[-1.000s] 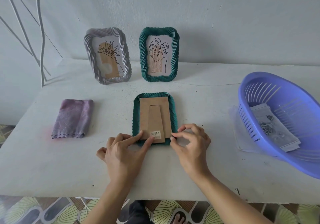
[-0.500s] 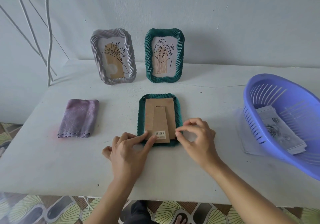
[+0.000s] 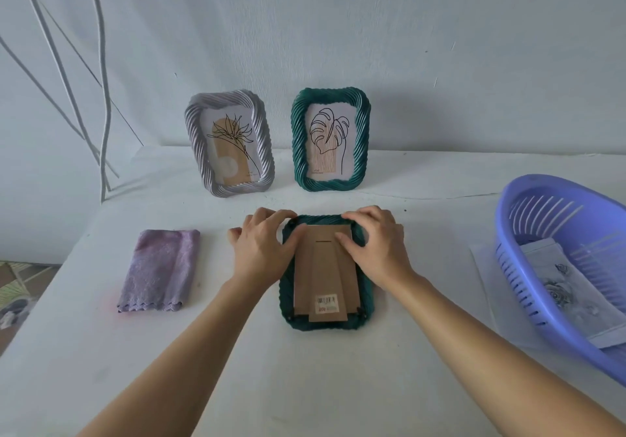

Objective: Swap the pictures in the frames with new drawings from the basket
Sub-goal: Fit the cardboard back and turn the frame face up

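a: what does the head camera give you right now?

b: i see a white table against a pale wall. in the middle lies a face-down green frame. its twisted rim is flat on the table and its brown cardboard back faces up. the fold-out stand is flat against the back, and there is a barcode sticker close to the near edge.

a: and the hands?

b: both are at the far end of that frame, apart, one at each corner. the left hand has its fingers curled over the far left corner of the rim, with the thumb on the edge of the cardboard. the right hand mirrors it at the far right corner, fingers hooked over the rim and thumb on the cardboard. each hand grips the frame.

a: what else is on the table?

b: two frames stand upright near the wall. the grey frame on the left holds a line drawing of a spiky flower. the upright green frame beside it holds a monstera leaf drawing. a folded purple cloth lies well to the left of the face-down frame. on the right is a lilac plastic basket holding the drawings, and the top one shows a rose. a sheet of paper sticks out from under the basket.
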Demonstrator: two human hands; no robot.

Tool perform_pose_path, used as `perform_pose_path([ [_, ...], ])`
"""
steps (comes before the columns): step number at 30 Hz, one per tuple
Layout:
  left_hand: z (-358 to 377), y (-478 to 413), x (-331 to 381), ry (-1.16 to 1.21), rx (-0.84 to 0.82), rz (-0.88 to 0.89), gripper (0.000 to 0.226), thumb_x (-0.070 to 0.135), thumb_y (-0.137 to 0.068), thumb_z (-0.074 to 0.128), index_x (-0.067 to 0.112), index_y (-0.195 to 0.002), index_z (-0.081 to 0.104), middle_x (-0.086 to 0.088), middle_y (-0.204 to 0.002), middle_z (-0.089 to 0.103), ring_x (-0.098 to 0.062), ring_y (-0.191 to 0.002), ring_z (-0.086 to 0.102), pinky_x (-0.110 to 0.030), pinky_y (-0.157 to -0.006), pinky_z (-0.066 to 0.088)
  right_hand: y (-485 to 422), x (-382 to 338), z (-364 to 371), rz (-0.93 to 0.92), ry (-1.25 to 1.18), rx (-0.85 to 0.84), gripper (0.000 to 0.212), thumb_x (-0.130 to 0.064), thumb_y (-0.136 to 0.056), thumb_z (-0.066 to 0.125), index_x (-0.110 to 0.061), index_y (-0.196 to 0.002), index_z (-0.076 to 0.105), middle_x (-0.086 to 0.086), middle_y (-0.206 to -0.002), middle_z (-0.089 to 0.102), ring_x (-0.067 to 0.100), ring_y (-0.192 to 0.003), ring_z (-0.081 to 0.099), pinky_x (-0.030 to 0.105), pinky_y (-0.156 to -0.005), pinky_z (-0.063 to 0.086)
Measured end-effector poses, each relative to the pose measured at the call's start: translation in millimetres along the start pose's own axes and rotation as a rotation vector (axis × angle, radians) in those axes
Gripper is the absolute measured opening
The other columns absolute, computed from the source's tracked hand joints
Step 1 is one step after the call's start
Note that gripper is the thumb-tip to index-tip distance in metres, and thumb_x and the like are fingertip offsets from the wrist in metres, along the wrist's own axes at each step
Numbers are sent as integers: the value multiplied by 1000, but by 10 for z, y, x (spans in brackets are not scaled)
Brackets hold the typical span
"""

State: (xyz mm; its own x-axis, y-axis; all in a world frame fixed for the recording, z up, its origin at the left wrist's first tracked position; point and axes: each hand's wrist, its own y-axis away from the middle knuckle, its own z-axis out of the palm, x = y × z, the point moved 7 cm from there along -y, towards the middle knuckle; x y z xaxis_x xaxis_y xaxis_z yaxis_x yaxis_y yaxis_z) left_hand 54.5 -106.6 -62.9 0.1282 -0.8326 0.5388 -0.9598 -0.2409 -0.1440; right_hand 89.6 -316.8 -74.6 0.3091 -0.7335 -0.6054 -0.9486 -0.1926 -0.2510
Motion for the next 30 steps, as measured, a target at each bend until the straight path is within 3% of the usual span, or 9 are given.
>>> perform_pose_path([
  [5, 46, -43, -15, 38, 40, 24, 22, 53, -89, 64, 40, -106, 67, 17, -98, 60, -14, -99, 55, -39, -83, 25, 17, 25, 12, 17, -63, 73, 30, -37, -83, 75, -24, -110, 70, -13, -107, 61, 10, -109, 54, 32, -89, 34],
  [10, 75, -97, -68, 78, 21, 35, 20, 53, -87, 67, 42, -104, 66, 18, -94, 59, -10, -93, 54, -39, -82, 27, 51, 65, -6, -3, -128, 155, 30, -35, -79, 80, -20, -103, 71, -11, -104, 68, 11, -104, 62, 47, -90, 49],
  [16, 94, -71, -6, 31, 10, 105, 15, 49, -92, 62, 43, -104, 68, 16, -102, 54, -11, -102, 53, -38, -83, 23, 47, 58, -13, -11, -138, 144, 29, -37, -80, 76, -20, -103, 70, -10, -103, 68, 12, -103, 62, 48, -89, 50],
  [21, 107, -84, 26, -6, -68, 113, 34, 69, -84, 56, 43, -103, 68, 16, -109, 53, -9, -105, 46, -40, -88, 24, 55, 47, -19, -17, -123, 128, 30, -43, -83, 70, -21, -104, 68, -10, -104, 66, 12, -105, 61, 47, -90, 49],
  [30, 154, -165, 50, -20, -157, 105, 26, 62, -86, 60, 41, -100, 66, 13, -113, 51, -14, -111, 49, -41, -87, 25, 66, 44, 16, -2, -49, 119, 29, -37, -83, 73, -22, -107, 65, -12, -106, 64, 11, -108, 56, 32, -90, 38],
])
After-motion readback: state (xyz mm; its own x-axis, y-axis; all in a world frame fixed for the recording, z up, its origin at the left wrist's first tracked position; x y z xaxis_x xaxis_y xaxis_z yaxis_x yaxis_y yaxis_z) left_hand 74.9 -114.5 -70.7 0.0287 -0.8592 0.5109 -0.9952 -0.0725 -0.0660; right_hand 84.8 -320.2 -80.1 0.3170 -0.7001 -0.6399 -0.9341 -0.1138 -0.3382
